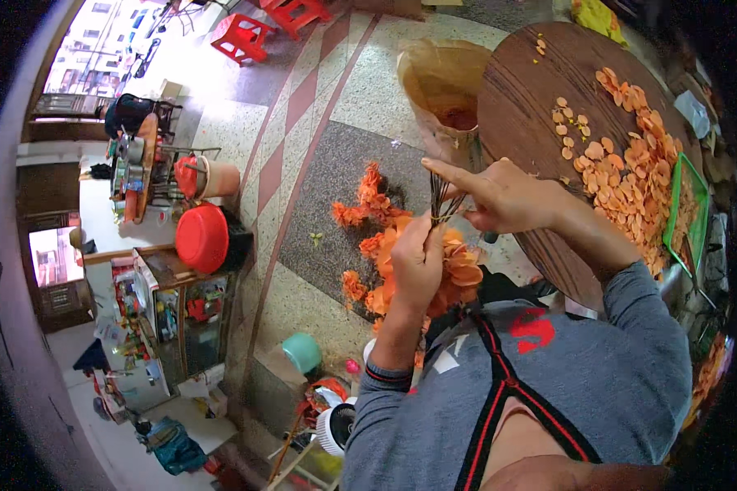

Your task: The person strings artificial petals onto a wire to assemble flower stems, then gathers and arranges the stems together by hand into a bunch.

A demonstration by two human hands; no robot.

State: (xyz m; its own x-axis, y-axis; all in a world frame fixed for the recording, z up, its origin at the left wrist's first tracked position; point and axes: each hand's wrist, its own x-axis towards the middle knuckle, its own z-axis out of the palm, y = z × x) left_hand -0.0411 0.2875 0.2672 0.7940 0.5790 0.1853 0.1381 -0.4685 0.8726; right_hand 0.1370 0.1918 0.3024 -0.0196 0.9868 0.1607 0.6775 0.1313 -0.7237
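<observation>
Closed around a bundle of thin dark stems (440, 195) is my left hand (416, 266), in the middle of the view. The stem ends point away from me. Orange artificial flower petals (460, 274) bunch beneath and beside that hand. My right hand (512, 196) is at the upper ends of the stems, its index finger stretched across them and its thumb apart, lower down. A thin band (440, 219) seems to circle the stems just above my left fingers. More ruffled orange flowers (372, 196) show left of the bundle; I cannot tell whether they belong to it.
At my right is a round dark wooden table (532, 98) with many loose orange petals (618, 184) and a green-rimmed tray (681, 196). A tall yellowish bag (438, 74) stands beyond my hands. Leftward are a red basin (202, 238), a teal bucket (302, 353) and red stools (241, 38).
</observation>
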